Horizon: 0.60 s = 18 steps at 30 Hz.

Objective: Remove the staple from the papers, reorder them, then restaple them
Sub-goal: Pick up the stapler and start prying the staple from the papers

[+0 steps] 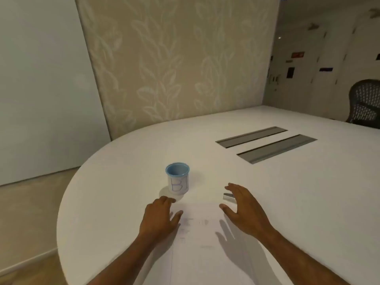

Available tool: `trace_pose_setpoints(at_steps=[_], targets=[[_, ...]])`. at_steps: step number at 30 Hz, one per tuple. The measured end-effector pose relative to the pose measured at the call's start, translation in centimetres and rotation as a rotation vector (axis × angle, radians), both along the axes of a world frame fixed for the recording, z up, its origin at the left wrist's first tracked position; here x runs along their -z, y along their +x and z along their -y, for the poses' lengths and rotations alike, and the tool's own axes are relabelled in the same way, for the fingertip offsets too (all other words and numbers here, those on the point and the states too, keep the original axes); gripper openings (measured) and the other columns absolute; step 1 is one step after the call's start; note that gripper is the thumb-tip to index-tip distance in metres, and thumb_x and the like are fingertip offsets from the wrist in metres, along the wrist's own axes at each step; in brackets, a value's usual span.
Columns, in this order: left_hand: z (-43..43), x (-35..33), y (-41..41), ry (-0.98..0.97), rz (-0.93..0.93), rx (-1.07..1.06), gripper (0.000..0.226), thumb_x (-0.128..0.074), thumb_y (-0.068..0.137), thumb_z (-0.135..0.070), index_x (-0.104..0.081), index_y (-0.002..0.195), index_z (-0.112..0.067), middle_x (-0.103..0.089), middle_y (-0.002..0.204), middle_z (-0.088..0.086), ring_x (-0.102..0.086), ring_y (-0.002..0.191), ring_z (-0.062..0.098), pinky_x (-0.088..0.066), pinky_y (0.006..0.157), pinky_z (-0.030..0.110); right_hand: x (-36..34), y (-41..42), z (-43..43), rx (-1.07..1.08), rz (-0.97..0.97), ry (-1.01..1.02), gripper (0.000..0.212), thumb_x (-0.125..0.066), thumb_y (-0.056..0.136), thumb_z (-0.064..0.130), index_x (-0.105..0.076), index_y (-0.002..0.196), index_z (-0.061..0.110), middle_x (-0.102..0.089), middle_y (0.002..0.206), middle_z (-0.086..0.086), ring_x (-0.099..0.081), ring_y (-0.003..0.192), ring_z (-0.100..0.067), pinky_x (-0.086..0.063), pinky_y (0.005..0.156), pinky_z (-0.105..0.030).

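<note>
White papers (197, 239) lie flat on the white table (287, 202) in front of me, with faint print near their top. My left hand (159, 219) rests palm down on the papers' left edge, fingers loosely spread. My right hand (243, 210) hovers just above the table at the papers' upper right, fingers apart and holding nothing. A small silver stapler (227, 196) lies on the table under the right hand's fingers, mostly hidden by them. The staple itself is too small to see.
A blue-rimmed white cup (177, 178) marked "B1" stands just beyond my left hand. Two grey cable slots (267, 144) are set in the table farther right. A mesh chair (365, 103) stands at the far right edge. The table's curved edge runs close on the left.
</note>
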<state>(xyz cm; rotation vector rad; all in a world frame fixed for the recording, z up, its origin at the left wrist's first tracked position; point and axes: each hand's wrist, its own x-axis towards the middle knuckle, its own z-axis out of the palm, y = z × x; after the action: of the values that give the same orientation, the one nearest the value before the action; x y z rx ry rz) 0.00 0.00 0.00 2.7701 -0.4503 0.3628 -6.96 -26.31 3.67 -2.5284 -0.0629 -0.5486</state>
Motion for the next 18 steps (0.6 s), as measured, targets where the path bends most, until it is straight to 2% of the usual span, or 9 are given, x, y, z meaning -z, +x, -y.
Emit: trace_pose_setpoints(at_steps=[2,6,10,12,18], targets=[[0.1,0.6,-0.2,-0.072,-0.030,-0.059,0.056,-0.048,0.085,-0.061,-0.055,0.129,-0.027,-0.062,0.131,-0.006,-0.059,0.115,0.017,-0.043,0.100,0.035,1.0,-0.2,-0.3,-0.004,-0.041,0.039,0.057,-0.064,0.085,0.043,-0.047,0.135,0.021,-0.044,0.145,0.006,-0.038,0.135,-0.011,-0.026,0.107,-0.019],[0.1,1.6,-0.8,-0.029,-0.037,-0.212,0.055,-0.047,0.085,-0.061,-0.060,0.124,-0.025,-0.060,0.128,-0.004,-0.057,0.115,0.018,-0.039,0.101,0.039,3.1,-1.0,-1.2,0.001,-0.174,0.056,0.059,-0.062,0.086,0.045,-0.044,0.137,0.022,-0.041,0.149,0.004,-0.039,0.135,-0.014,-0.037,0.106,-0.028],[0.6,1.6,-1.1,0.006,-0.135,-0.330,0.056,-0.046,0.085,-0.062,-0.061,0.120,-0.020,-0.057,0.124,0.001,-0.053,0.115,0.022,-0.038,0.097,0.041,4.4,-1.2,-1.5,0.001,-0.266,0.100,0.062,-0.062,0.087,0.045,-0.039,0.140,0.022,-0.039,0.149,0.003,-0.036,0.136,-0.013,-0.032,0.108,-0.027],[1.2,1.6,-1.2,-0.058,-0.191,-0.340,0.056,-0.050,0.084,-0.061,-0.061,0.120,-0.020,-0.055,0.125,0.003,-0.052,0.117,0.024,-0.038,0.098,0.042,5.2,-1.4,-1.6,-0.004,-0.301,0.125,0.063,-0.061,0.087,0.045,-0.037,0.141,0.022,-0.036,0.151,0.004,-0.033,0.138,-0.013,-0.030,0.110,-0.026],[2.3,0.7,-1.4,-0.281,-0.336,-0.376,0.056,-0.063,0.077,-0.059,-0.062,0.117,-0.019,-0.054,0.128,0.005,-0.052,0.120,0.028,-0.041,0.099,0.043,6.5,-1.3,-1.7,0.012,-0.287,0.028,0.067,-0.055,0.088,0.052,-0.033,0.144,0.025,-0.027,0.156,0.007,-0.024,0.143,-0.010,-0.026,0.114,-0.029]])
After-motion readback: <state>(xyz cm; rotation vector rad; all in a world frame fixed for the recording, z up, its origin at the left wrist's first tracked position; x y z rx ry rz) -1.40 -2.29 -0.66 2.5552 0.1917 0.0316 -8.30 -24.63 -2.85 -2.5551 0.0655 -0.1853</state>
